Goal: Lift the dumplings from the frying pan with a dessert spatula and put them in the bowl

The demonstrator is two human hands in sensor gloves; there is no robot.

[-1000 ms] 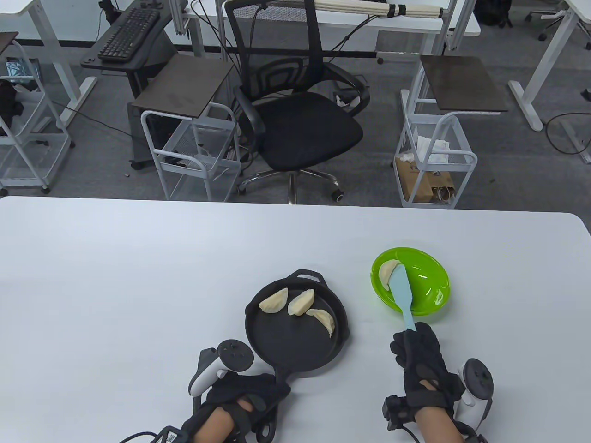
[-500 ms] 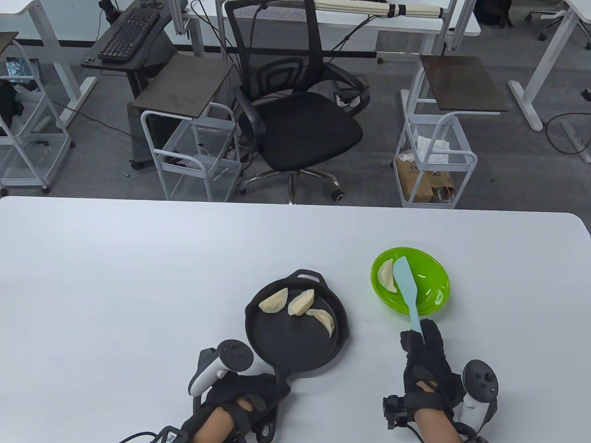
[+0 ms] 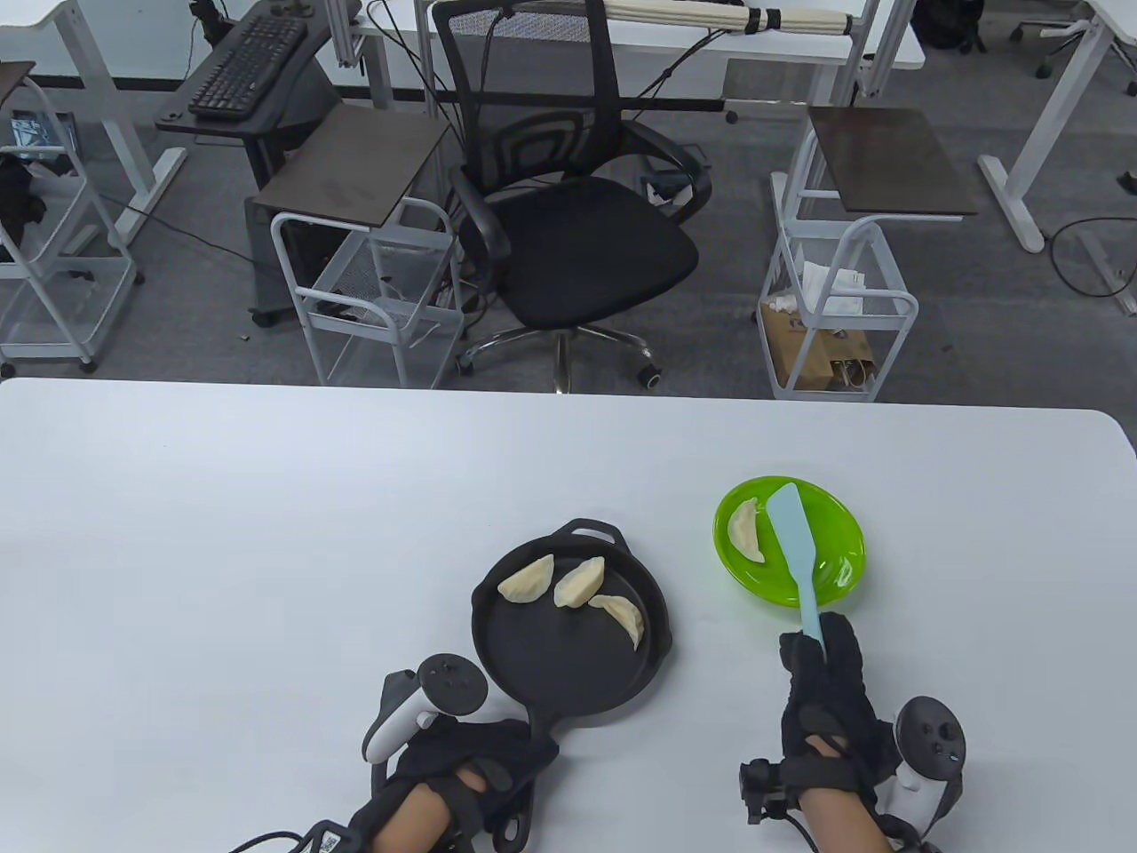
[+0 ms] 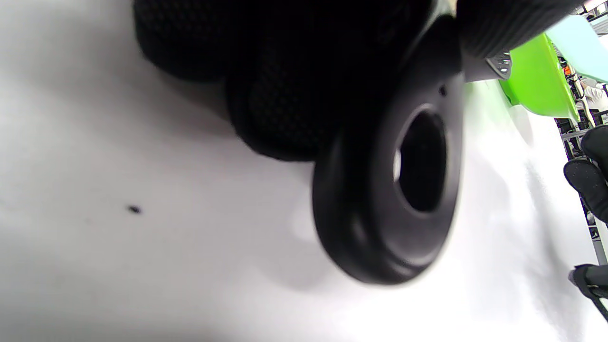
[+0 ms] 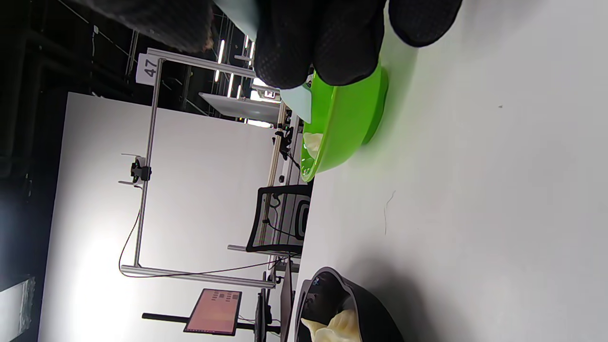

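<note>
One dumpling (image 3: 746, 531) is seen lying in the left half of the green bowl (image 3: 844, 524), just beside the blade of the pale blue spatula (image 3: 793, 542), which is held over the bowl's middle with nothing on it. The spatula's handle is gripped at its near end by the right hand (image 3: 826, 702), fingers curled round it, the blade angled away from the person and across the bowl's near rim; whether the blade touches the bowl's floor cannot be told. Three dumplings (image 3: 573, 586) are left in the black pan (image 3: 533, 657), grouped in its far half, two side by side and a third curved along the right wall. The pan's handle (image 4: 389, 199) is clasped by the left hand (image 3: 471, 773) at the table's near edge, apparently so that the pan is kept from sliding when the blade is pushed under a dumpling. In the left wrist view the handle's hanging ring is shown close up below the gloved fingers (image 4: 285, 95), resting on or just above the white table (image 3: 266, 533). Pan and bowl are set near each other, a short carry apart. The task is judged about a quarter done: the blade must next be brought to the pan for a second dumpling.
</note>
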